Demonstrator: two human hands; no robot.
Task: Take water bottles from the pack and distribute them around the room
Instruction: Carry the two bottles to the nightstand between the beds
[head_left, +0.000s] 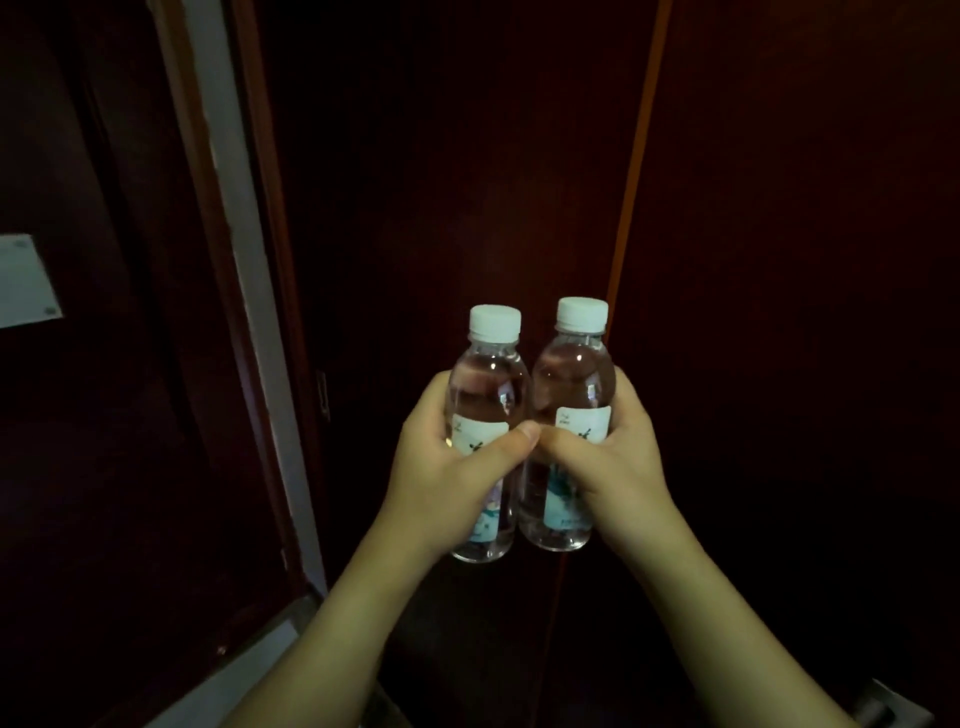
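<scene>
Two small clear water bottles with white caps and white-and-teal labels are held upright side by side in front of me, touching each other. My left hand (447, 467) wraps around the left bottle (488, 384), thumb across its label. My right hand (613, 462) grips the right bottle (571, 379) the same way. The two thumbs meet between the bottles. The pack is out of sight.
Dark reddish-brown wooden panels fill the view: a door or cabinet face (441, 182) straight ahead and another panel (805, 260) at the right. A pale frame strip (234, 208) runs diagonally at the left. A white plate (23, 280) is fixed on the left panel. The scene is dim.
</scene>
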